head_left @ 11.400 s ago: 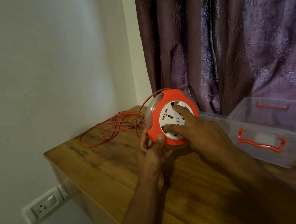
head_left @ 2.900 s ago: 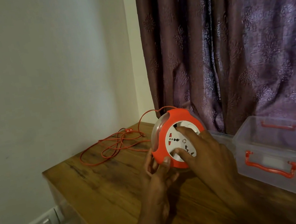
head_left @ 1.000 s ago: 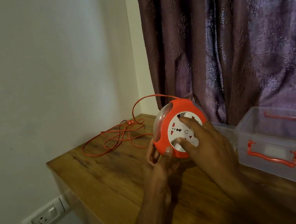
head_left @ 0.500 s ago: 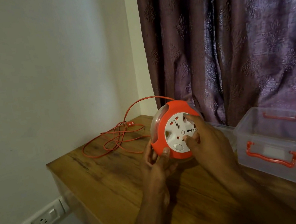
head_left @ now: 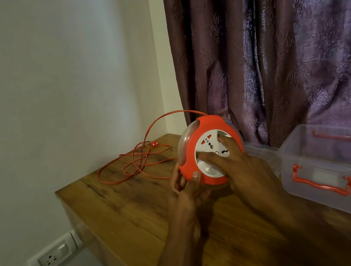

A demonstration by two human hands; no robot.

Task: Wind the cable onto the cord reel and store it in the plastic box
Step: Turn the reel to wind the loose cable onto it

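The cord reel [head_left: 209, 150] stands on edge on the wooden counter [head_left: 121, 200], its white socket face tipped toward the person, which looks like the easiest way to get at both rim and centre at once. The left hand [head_left: 185, 190] grips the lower orange rim, thumb on the front and fingers wrapped behind, apparently bracing the housing so it cannot spin or roll. The right hand [head_left: 236, 164] lies across the white face [head_left: 206, 148] with curled fingers digging into its recesses; I judge that is how the inner disc gets turned to draw cord in. The cable [head_left: 137, 161] leaves the top of the reel in a high arc and drops into a loose tangle on the counter beyond the left hand, its small plug among the loops. A good deal remains unwound, so the winding seems well short of done. The plastic box [head_left: 332, 168] sits open just beside the right hand, toward the curtain [head_left: 271, 50], within easy reach for stowing the reel.
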